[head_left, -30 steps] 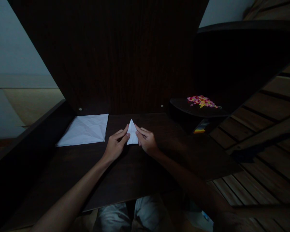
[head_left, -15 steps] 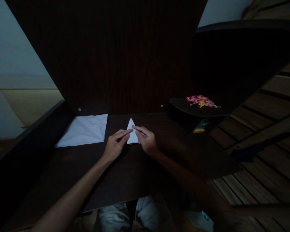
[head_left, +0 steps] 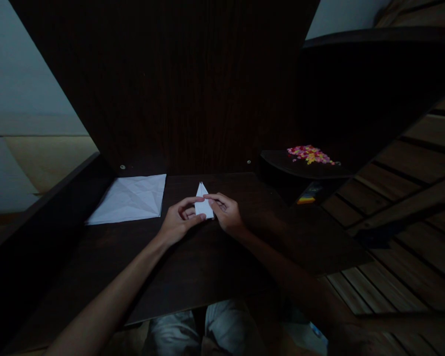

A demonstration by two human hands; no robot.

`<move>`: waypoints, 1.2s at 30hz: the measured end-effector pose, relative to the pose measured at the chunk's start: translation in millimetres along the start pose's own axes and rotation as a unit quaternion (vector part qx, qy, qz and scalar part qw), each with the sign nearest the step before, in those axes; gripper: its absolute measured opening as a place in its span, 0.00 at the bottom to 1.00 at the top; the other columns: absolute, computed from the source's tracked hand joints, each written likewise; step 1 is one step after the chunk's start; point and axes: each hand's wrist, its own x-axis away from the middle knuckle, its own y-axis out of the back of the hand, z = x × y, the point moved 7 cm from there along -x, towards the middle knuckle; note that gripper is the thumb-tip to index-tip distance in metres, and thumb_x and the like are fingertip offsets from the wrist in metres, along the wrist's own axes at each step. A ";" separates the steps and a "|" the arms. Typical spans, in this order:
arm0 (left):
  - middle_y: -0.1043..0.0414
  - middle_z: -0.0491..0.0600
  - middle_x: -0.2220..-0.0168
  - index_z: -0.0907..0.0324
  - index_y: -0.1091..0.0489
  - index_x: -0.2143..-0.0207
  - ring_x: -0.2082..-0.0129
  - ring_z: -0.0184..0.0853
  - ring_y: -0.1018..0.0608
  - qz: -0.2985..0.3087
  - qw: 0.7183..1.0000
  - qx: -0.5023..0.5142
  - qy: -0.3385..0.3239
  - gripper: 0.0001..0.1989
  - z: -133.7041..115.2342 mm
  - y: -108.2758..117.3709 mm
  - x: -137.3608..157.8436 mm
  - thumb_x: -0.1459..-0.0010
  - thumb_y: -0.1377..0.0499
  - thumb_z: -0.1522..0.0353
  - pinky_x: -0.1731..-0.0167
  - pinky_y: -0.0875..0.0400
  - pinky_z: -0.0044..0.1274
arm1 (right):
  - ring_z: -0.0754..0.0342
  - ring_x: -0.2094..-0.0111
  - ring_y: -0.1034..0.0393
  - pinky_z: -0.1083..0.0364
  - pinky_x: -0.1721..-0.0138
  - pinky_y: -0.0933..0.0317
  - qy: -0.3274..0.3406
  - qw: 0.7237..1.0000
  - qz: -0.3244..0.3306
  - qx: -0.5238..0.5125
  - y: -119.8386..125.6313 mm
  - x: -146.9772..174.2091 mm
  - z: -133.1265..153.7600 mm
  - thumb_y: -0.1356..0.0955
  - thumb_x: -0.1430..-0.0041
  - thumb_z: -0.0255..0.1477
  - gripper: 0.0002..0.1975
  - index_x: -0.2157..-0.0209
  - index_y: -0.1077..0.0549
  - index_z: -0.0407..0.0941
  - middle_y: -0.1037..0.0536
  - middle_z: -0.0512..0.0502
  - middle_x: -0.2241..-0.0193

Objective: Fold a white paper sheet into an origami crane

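A small piece of folded white paper (head_left: 203, 207) lies on the dark desk between both hands, its split pointed tip facing away from me. From the left, my left hand (head_left: 180, 216) grips it, with the index finger across its middle and the thumb at the near edge. My right hand (head_left: 224, 212) holds its right side, thumb on top and index finger reaching to the middle. Parts of the paper are hidden under the fingers.
White creased sheets (head_left: 129, 200) lie at the left, beside the desk's raised side panel (head_left: 59, 198). A corner shelf (head_left: 282, 165) on the right bears a heap of small pink, red and yellow pieces (head_left: 309, 154). Below it is a colour-striped item (head_left: 307, 197).
My left thumb has moved down to the paper's near edge, and the left fingers have spread wider. The right hand stays nearly where it was.
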 end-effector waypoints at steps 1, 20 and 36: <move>0.22 0.54 0.63 0.62 0.33 0.55 0.64 0.39 0.21 0.000 1.000 0.000 -0.001 0.27 0.3 0.3 -0.4 0.59 0.31 0.68 0.64 0.27 0.29 | 0.57 0.72 0.33 0.58 0.74 0.37 0.005 1.000 0.000 0.005 0.1 0.0 0.9 0.35 0.41 0.34 0.12 0.61 0.24 0.45 0.27 0.46 0.69; 0.31 0.43 0.76 0.62 0.32 0.49 0.74 0.29 0.28 -0.057 0.993 -0.084 -0.056 0.25 -10.1 11.3 -2.2 0.52 0.36 0.66 0.73 0.35 0.21 | 0.62 0.80 0.35 0.63 0.83 0.41 -0.080 0.991 0.034 -0.099 -7.3 -1.4 -10.5 0.29 0.51 0.31 0.27 0.51 0.43 0.48 0.33 0.57 0.74; 0.34 0.41 0.79 0.63 0.36 0.48 0.81 0.26 0.33 -0.059 0.995 -0.073 -0.043 0.31 -7.8 12.2 -0.9 0.55 0.33 0.66 0.80 0.43 0.18 | 0.62 0.80 0.37 0.63 0.82 0.44 -0.064 0.990 0.061 -0.111 -12.5 -0.6 -4.8 0.30 0.50 0.33 0.22 0.58 0.45 0.48 0.33 0.58 0.76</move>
